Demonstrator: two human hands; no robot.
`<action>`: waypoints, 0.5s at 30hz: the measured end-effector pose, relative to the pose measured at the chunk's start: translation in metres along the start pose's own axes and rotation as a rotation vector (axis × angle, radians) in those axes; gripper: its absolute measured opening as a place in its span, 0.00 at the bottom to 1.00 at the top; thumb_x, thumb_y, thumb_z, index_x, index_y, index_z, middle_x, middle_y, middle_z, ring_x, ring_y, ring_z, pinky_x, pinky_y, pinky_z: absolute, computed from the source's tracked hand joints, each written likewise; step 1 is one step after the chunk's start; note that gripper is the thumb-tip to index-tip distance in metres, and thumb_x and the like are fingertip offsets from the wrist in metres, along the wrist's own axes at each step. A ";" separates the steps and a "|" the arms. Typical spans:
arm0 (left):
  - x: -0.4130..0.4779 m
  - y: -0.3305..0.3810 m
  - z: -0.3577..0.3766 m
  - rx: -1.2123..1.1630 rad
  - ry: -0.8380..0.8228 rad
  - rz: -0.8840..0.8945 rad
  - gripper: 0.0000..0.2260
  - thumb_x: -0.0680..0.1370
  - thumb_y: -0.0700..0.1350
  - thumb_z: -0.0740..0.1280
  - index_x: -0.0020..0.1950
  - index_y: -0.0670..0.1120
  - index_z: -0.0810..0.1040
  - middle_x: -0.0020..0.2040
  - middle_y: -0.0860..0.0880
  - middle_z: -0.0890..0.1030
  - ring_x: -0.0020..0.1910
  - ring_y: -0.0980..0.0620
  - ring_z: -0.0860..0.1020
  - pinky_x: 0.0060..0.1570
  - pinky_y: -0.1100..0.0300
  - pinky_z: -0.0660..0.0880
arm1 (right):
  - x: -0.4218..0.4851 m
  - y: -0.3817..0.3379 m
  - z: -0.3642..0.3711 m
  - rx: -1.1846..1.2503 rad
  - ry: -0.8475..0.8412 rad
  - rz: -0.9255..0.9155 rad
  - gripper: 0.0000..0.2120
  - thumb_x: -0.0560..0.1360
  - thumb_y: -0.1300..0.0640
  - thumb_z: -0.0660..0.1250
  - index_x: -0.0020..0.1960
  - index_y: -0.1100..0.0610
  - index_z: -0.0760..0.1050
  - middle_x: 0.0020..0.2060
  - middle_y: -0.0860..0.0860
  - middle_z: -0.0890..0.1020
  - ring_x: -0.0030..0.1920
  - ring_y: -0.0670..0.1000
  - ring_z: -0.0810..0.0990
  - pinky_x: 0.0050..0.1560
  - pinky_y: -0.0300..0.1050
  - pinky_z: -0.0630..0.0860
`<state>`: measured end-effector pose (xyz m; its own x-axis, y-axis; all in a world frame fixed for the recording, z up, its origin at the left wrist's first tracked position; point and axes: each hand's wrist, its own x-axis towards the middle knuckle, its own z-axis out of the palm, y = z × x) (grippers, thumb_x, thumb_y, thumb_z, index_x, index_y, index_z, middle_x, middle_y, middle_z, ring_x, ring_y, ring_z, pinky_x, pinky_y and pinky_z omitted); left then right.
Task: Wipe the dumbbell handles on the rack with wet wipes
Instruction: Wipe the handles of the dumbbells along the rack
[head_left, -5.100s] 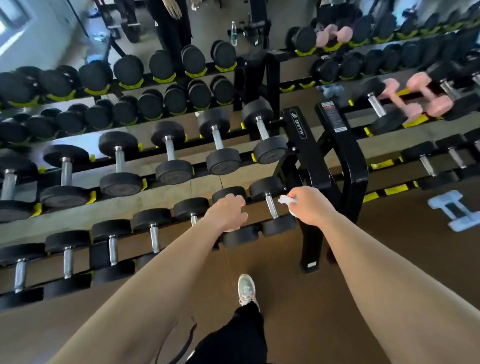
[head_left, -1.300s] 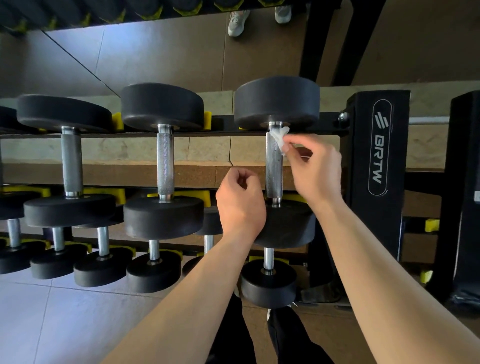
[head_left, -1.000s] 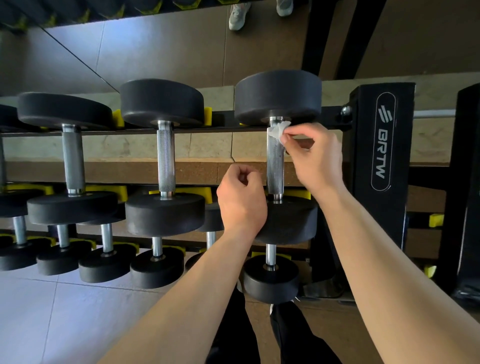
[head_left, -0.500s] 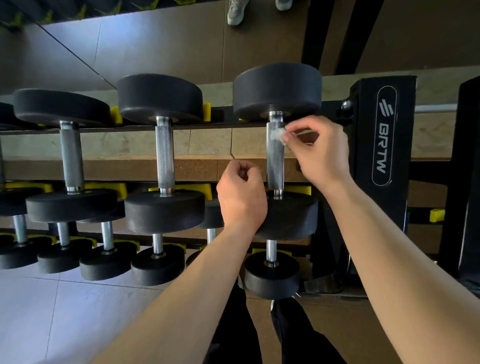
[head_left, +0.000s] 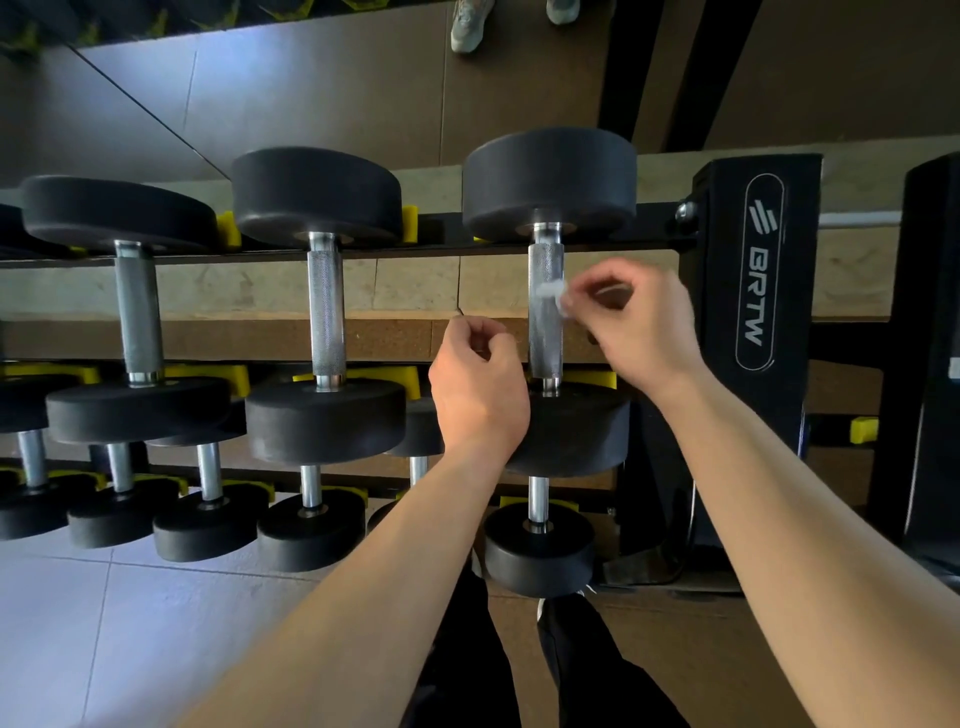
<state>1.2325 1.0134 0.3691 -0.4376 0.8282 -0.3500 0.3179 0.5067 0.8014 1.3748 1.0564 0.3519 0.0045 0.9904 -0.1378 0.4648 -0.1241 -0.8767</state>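
A black dumbbell with a knurled steel handle lies on the upper tier of the rack, rightmost in its row. My right hand pinches a small white wet wipe against the middle of that handle; the hand is motion-blurred. My left hand hovers just left of the handle, fingers curled, holding nothing. Two more dumbbells with steel handles lie to the left on the same tier.
A black rack upright marked BRTW stands right of my right hand. A lower tier holds several smaller dumbbells. A mirror behind the rack reflects shoes. Grey floor tiles lie bottom left.
My right hand has slid the wipe down from the top of the handle to its middle. My left hand has stayed beside the handle. Five seconds ago I was working on the lower tier.
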 end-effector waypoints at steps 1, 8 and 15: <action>0.000 0.000 0.000 0.001 0.000 0.002 0.07 0.81 0.41 0.63 0.48 0.53 0.76 0.44 0.55 0.79 0.42 0.59 0.77 0.37 0.72 0.68 | 0.003 -0.002 0.003 0.002 0.055 -0.009 0.03 0.76 0.56 0.73 0.49 0.51 0.81 0.42 0.40 0.82 0.44 0.37 0.80 0.43 0.26 0.74; 0.001 -0.003 0.000 -0.006 -0.008 0.027 0.07 0.80 0.42 0.64 0.46 0.54 0.75 0.42 0.56 0.78 0.40 0.61 0.76 0.35 0.73 0.68 | -0.026 -0.010 -0.003 -0.251 -0.319 -0.068 0.07 0.76 0.54 0.73 0.53 0.52 0.82 0.46 0.43 0.81 0.46 0.38 0.78 0.45 0.30 0.72; 0.002 -0.006 -0.001 -0.032 -0.013 0.048 0.06 0.81 0.44 0.64 0.46 0.55 0.74 0.42 0.57 0.78 0.39 0.67 0.75 0.35 0.75 0.69 | 0.010 -0.024 0.009 -0.252 0.133 -0.167 0.05 0.75 0.58 0.74 0.50 0.54 0.82 0.47 0.47 0.80 0.42 0.40 0.77 0.45 0.25 0.72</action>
<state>1.2286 1.0122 0.3640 -0.4115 0.8546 -0.3168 0.3112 0.4584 0.8325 1.3558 1.0686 0.3679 0.0179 0.9971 0.0745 0.6735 0.0431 -0.7379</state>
